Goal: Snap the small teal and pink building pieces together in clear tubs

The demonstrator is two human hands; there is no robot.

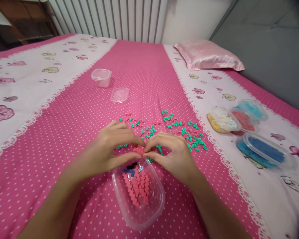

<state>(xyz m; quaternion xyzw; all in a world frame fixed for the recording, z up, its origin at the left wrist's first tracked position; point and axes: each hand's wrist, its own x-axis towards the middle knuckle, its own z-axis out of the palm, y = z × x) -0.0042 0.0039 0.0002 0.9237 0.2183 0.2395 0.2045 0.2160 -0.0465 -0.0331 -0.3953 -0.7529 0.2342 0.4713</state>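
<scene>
Strip (139,150) of small pink-red blocks sits at the centre of the frame, pinched between the thumb and fingers of my left hand (109,145) and of my right hand (175,152), their tips nearly meeting. Just below, at lower centre, a clear plastic tray (134,218) holds joined pink-red chains (131,191), with a few blue pieces (129,171) and black pieces (132,165) near its upper end. Loose green pieces (197,144) and pink-red ones lie scattered beyond my hands, mostly right of centre. At the frame's right, a lidded tub (266,151) shows blue contents. A pink pillow (209,54) rests at upper right.
</scene>
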